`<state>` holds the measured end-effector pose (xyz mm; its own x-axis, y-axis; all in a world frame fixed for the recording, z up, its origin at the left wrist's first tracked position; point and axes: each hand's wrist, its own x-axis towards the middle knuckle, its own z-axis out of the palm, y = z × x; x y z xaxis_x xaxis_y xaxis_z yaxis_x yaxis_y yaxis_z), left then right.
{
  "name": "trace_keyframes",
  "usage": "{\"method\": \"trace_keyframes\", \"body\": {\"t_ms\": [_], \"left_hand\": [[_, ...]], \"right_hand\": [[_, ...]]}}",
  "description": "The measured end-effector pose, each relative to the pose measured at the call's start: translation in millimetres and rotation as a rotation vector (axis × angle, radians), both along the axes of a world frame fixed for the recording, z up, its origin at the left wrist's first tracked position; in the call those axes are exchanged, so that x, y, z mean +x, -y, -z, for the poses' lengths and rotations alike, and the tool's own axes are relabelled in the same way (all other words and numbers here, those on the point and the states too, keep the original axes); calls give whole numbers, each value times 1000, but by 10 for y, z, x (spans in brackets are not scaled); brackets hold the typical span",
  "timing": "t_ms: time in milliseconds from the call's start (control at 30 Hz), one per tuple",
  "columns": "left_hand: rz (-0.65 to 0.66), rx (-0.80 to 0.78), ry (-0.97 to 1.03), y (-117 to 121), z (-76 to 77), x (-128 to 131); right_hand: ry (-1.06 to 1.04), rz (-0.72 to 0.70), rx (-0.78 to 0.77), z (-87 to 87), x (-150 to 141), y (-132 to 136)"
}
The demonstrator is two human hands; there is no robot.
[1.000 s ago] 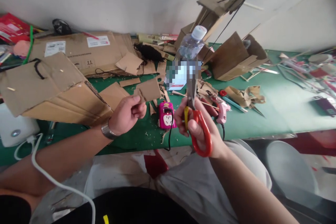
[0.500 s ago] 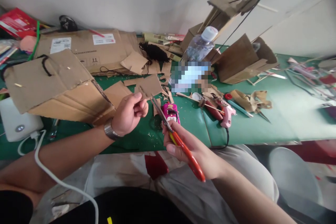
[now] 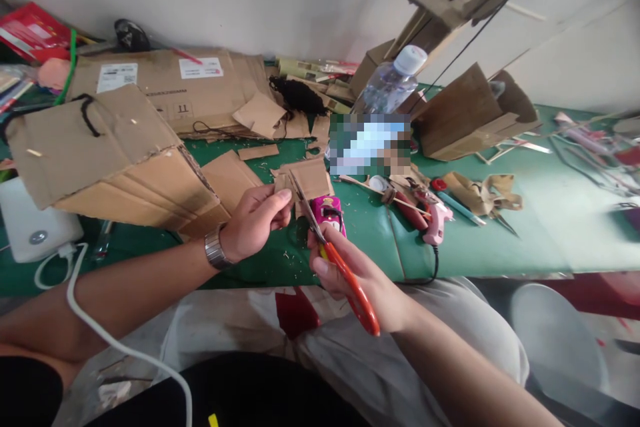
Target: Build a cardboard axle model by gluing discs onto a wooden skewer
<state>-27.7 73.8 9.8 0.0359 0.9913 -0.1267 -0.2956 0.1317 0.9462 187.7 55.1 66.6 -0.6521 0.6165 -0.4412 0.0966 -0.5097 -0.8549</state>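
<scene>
My left hand (image 3: 260, 220) pinches the near left edge of a small cardboard piece (image 3: 311, 177), thumb on top. Orange-handled scissors (image 3: 353, 287) are gripped in my right hand (image 3: 345, 260), their blades pointing away from me and meeting the cardboard piece close to my left fingertips. How far the blades are parted is hard to make out. Just beyond my right fingers lies a magenta toy-like box (image 3: 327, 210) with a black part on top, partly covered by the scissors and fingers.
A cardboard box (image 3: 115, 160) with a black cord stands at left, by a white device (image 3: 37, 227) and its cable. A clear bottle (image 3: 387, 87), a pink glue gun (image 3: 437, 220) and an open cardboard structure (image 3: 465, 113) occupy the right. Scraps litter the green table (image 3: 500, 247).
The cardboard piece is lower and turned, and the scissor blades now sit further onto it. Both hands stay close together; the whole view has shifted slightly.
</scene>
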Motion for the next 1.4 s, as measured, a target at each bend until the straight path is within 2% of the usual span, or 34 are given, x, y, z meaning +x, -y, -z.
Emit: {"method": "trace_keyframes", "body": {"t_ms": [300, 567, 967, 1233, 1400], "left_hand": [[-21, -26, -6, -26, -35, -1], [-34, -24, 3, -26, -56, 2], [19, 20, 50, -62, -74, -19], [-19, -17, 51, -78, -69, -4], [-15, -24, 50, -76, -84, -3]], "right_hand": [[-17, 40, -71, 53, -44, 15], [-5, -19, 33, 136, -12, 13], [78, -65, 198, 121, 37, -70], [132, -78, 172, 122, -25, -48], [147, -77, 95, 90, -56, -15]]}}
